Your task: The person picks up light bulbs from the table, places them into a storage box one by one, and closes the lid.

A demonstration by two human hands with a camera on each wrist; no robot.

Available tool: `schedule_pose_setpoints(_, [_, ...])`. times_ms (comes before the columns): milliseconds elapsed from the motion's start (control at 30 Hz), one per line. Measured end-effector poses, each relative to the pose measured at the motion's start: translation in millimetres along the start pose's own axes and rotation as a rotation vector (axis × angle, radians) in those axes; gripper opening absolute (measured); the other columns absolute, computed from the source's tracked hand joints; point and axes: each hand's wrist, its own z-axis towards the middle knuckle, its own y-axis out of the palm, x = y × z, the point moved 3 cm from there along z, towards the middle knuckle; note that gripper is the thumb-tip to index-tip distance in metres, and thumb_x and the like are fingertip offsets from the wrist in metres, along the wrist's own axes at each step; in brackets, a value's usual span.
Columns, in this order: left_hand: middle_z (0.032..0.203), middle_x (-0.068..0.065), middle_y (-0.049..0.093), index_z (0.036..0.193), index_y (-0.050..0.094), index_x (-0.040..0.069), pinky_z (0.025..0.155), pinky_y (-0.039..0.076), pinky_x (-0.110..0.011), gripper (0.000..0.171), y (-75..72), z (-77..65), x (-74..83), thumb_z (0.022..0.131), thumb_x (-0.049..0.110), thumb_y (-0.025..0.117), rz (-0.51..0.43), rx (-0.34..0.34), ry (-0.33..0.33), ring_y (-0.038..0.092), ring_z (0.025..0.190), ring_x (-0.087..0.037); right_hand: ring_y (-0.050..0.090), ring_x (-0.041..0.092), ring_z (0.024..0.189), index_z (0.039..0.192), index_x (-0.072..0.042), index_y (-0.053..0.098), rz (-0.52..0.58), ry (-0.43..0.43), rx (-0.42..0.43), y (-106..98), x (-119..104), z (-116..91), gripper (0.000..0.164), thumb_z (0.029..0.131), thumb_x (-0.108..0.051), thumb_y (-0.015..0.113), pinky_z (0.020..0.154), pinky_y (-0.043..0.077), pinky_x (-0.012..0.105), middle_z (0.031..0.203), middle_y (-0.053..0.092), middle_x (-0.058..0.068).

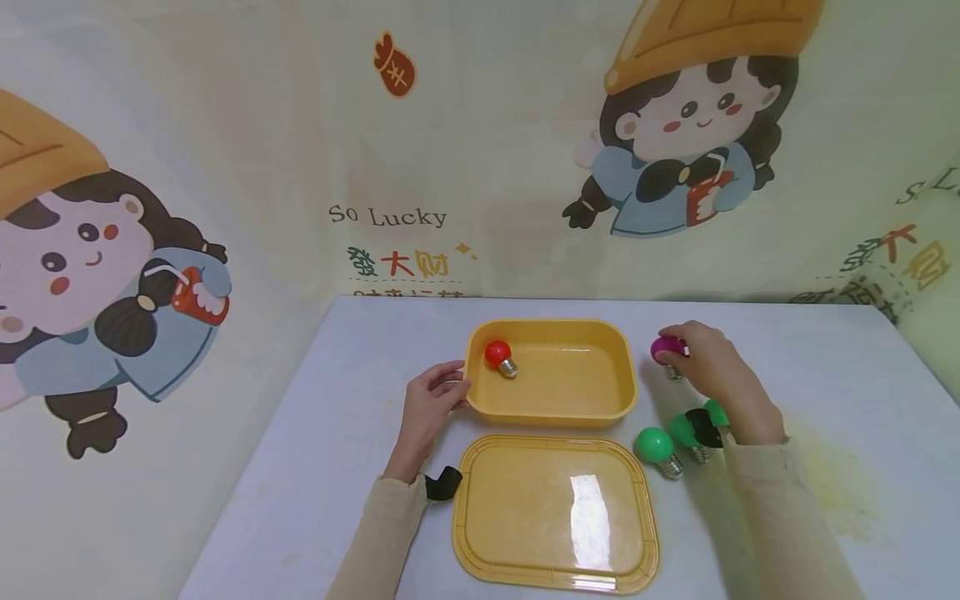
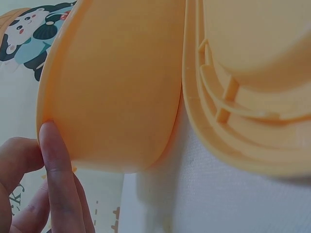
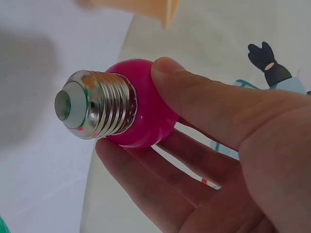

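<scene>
Hands: left (image 1: pixel 429 408) holds yellow box (image 1: pixel 551 417) by edge, right (image 1: pixel 716 367) grips purple bulb (image 3: pixel 146 107), gap to box

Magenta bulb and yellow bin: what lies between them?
Nothing: in the head view, only bare white table shows between the magenta bulb in the right hand and the yellow bin.

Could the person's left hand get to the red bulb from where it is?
Probably yes: the left hand touches the left end of the yellow box, and the red bulb lies inside near that end. Nothing covers it; only the low wall seems to stand between.
</scene>
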Motion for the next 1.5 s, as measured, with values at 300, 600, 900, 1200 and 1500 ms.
schedule_pose_setpoints(300, [0.112, -0.021, 0.064, 0.123, 0.066, 0.001, 0.066, 0.060, -0.024, 0.035, -1.2, 0.3, -0.1, 0.089, 0.003, 0.072, -0.005, 0.000, 0.004, 0.067, 0.095, -0.032, 0.058, 0.041, 0.102, 0.128, 0.011, 0.058, 0.027, -0.012, 0.017, 0, -14, -2, 0.043, 0.093, -0.011, 0.069, 0.090, 0.054, 0.057, 0.112, 0.060, 0.027])
schedule_pose_setpoints(600, [0.109, -0.018, 0.065, 0.121, 0.067, 0.001, 0.066, 0.061, -0.026, 0.033, 1.0, 0.7, 1.6, 0.089, 0.001, 0.072, -0.019, -0.005, 0.013, 0.067, 0.088, -0.023, 0.058, 0.041, 0.103, 0.128, 0.010, 0.058, 0.037, -0.045, 0.036, -2, -29, -2, 0.043, 0.093, -0.012, 0.069, 0.088, 0.056, 0.055, 0.114, 0.060, 0.026])
schedule_pose_setpoints(900, [0.108, -0.018, 0.065, 0.121, 0.066, 0.000, 0.066, 0.061, -0.026, 0.033, 0.6, 0.3, 2.3, 0.089, 0.001, 0.072, -0.019, -0.007, 0.011, 0.068, 0.088, -0.023, 0.058, 0.039, 0.104, 0.129, 0.008, 0.058, 0.033, -0.042, 0.035, -1, -43, 1, 0.043, 0.093, -0.011, 0.069, 0.089, 0.056, 0.054, 0.116, 0.061, 0.025])
schedule_pose_setpoints(1200, [0.108, -0.018, 0.065, 0.121, 0.067, 0.001, 0.065, 0.060, -0.025, 0.033, 0.8, 1.7, 0.8, 0.088, 0.001, 0.072, -0.031, -0.007, 0.009, 0.067, 0.088, -0.023, 0.057, 0.040, 0.107, 0.131, 0.007, 0.057, 0.037, -0.045, 0.035, 1, -53, 6, 0.044, 0.092, -0.010, 0.070, 0.088, 0.057, 0.053, 0.120, 0.060, 0.026])
schedule_pose_setpoints(1500, [0.107, -0.017, 0.066, 0.120, 0.067, 0.001, 0.065, 0.060, -0.024, 0.033, 0.3, 2.5, -1.0, 0.088, 0.001, 0.072, -0.020, 0.001, 0.013, 0.067, 0.087, -0.022, 0.058, 0.041, 0.105, 0.128, 0.009, 0.059, 0.032, -0.093, 0.045, 5, -66, 11, 0.043, 0.092, -0.011, 0.070, 0.089, 0.056, 0.053, 0.118, 0.061, 0.028])
